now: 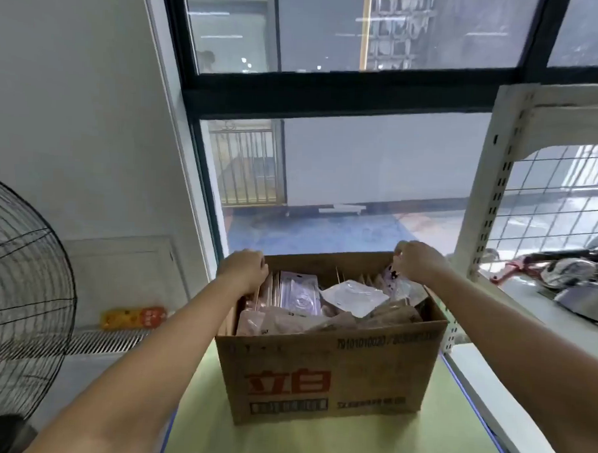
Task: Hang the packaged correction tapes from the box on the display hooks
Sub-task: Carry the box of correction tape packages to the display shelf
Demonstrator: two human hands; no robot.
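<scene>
An open cardboard box (329, 368) with red lettering stands on a pale green table top (281, 441) in front of me. It is filled with several pink and clear packaged correction tapes (298, 294). My left hand (246, 270) rests over the box's far left corner, fingers curled on the rim and the packs there. My right hand (417, 260) is at the far right corner, pinching the top of a clear pack with a dark print (396, 282) that stands above the others. No display hooks are visible; a white rack with a wire grid (545, 203) stands to the right.
A black floor fan (17, 289) stands at the left. A large window (345, 160) is behind the box. The rack's slotted white upright (490, 200) is close to the box's right side. Metal and red items (556, 271) lie on the rack's shelf.
</scene>
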